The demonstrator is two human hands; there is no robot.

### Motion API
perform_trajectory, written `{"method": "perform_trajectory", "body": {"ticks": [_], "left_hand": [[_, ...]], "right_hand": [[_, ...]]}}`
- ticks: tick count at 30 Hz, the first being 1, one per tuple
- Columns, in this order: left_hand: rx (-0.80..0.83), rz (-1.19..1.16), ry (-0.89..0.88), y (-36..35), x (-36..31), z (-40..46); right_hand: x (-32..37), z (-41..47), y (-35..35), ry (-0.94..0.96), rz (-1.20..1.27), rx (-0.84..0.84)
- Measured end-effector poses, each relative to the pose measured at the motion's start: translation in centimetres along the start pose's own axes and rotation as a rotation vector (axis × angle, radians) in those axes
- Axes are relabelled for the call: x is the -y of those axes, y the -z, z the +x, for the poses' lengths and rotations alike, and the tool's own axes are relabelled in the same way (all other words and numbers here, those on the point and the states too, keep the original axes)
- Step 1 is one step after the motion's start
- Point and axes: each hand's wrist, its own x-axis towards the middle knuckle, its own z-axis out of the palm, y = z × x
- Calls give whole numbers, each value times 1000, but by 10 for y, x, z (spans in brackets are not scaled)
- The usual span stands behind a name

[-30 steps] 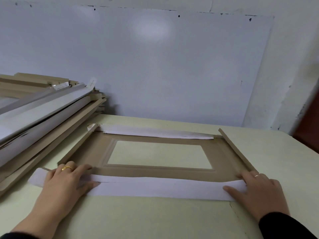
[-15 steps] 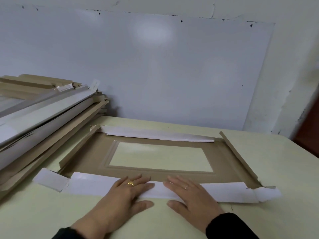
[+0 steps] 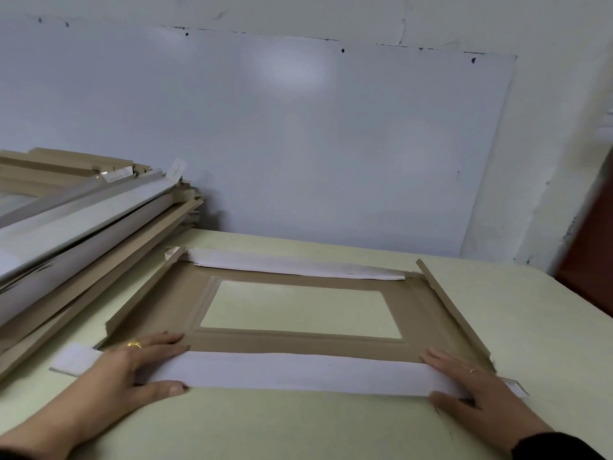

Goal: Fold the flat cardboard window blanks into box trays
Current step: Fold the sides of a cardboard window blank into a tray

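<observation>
A brown cardboard window blank [image 3: 298, 341] lies flat on the pale green table [image 3: 298, 426], with a rectangular cut-out in its middle. Its near white flap [image 3: 305, 371] is folded over onto the brown face. My left hand [image 3: 132, 370] presses flat on that flap's left end, fingers straight. At the flap's right end my right hand [image 3: 471, 386] also presses flat. The far white flap [image 3: 292, 262] lies folded inward. Both brown side flaps stand partly raised, the left flap [image 3: 142, 292] and the right flap [image 3: 451, 307].
A tall slanting stack of folded cardboard pieces [image 3: 66, 234] fills the left of the table. A large white board [image 3: 298, 134] leans against the wall behind. The table's right edge runs near a dark red surface [image 3: 593, 260].
My hands slid apart from the middle of the near white flap out to its two ends, pressing it down. The view shifted slightly.
</observation>
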Motion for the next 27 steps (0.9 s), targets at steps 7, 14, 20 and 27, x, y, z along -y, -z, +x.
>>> {"method": "perform_trajectory", "body": {"ticks": [7, 14, 20, 27], "left_hand": [[-65, 135, 63, 12, 29, -13], [-253, 257, 82, 13, 15, -5], [-306, 498, 96, 10, 12, 7], [-306, 534, 310, 4, -3, 19]], "right_hand": [[7, -5, 9, -122, 88, -8], [13, -5, 9, -187, 217, -104], [12, 0, 6, -176, 99, -286], [23, 17, 3, -330, -68, -449]]}}
